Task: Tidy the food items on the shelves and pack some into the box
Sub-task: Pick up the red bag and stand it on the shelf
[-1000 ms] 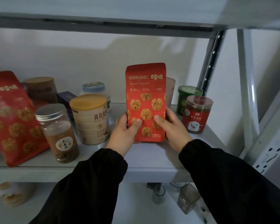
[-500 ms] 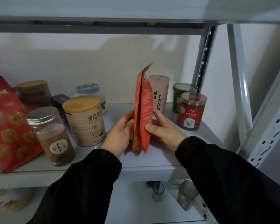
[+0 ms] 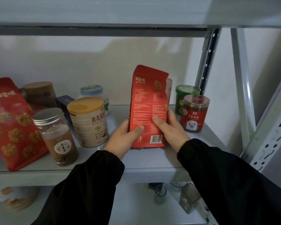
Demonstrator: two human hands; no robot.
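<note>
Facing the grey metal shelf (image 3: 144,161), w/ its perforated upright post (image 3: 207,62) at the far right and another shelf board overhead. Biggest item is the red walnut pouch (image 3: 11,124) leaning back at the far left, front side to me. Next, the task's thing: a second red pouch (image 3: 148,108), upright near the shelf's front edge, centre-right, back panel w/ barcode toward me, top corner creased. Can't tell if its bottom edge sits on the shelf or hangs just above. Both my hands grip it low down: left hand (image 3: 125,140) curled round the left edge, thumb pressed on the printed face, fingers behind; right hand (image 3: 170,130) wrapped round the right edge, thumb on the face a bit higher up. Black sleeves cover both arms to the wrists. Left of the pouch stands a cream tin (image 3: 89,122) w/ a yellow lid, and nearer and further left, just beside it, a clear jar (image 3: 57,137) w/ a silver screw lid and brown contents. Right of my right hand is a red-label jar (image 3: 194,114), clear lid, w/ a green jar (image 3: 184,98) right behind it, close to the post. Far row on the left: a brown tube (image 3: 39,93), a white bottle (image 3: 92,91) w/ a pale blue cap, and a small dark blue box (image 3: 64,101) between them. A pale tube (image 3: 169,88) peeks out behind the held pouch. On the shelf below, right side, a small clear container (image 3: 189,198), blurry.
</note>
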